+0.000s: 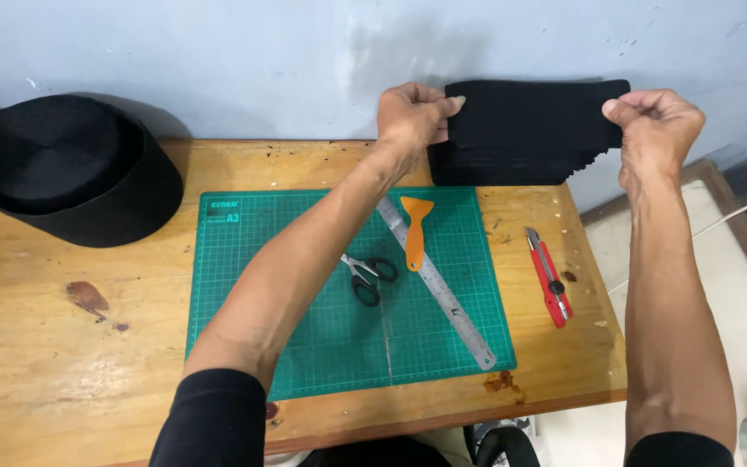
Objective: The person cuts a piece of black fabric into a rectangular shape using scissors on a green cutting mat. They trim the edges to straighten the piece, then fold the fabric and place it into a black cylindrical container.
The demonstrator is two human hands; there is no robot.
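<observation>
Stack of black rectangular sheets (529, 130): matte, pinched at both ends by left hand (410, 117) and right hand (654, 130) fingers; wooden table (62, 346) below.

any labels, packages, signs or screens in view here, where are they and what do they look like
No packages, signs or screens.
Printed label: far left corner of the green cutting mat, small pale lettering on green, beside the white grid.

A stack of black sheets (525, 130), flat rectangles with rounded corners and slightly stepped lower edges, is held upright in the air above the worktop's (62, 363) far edge.
</observation>
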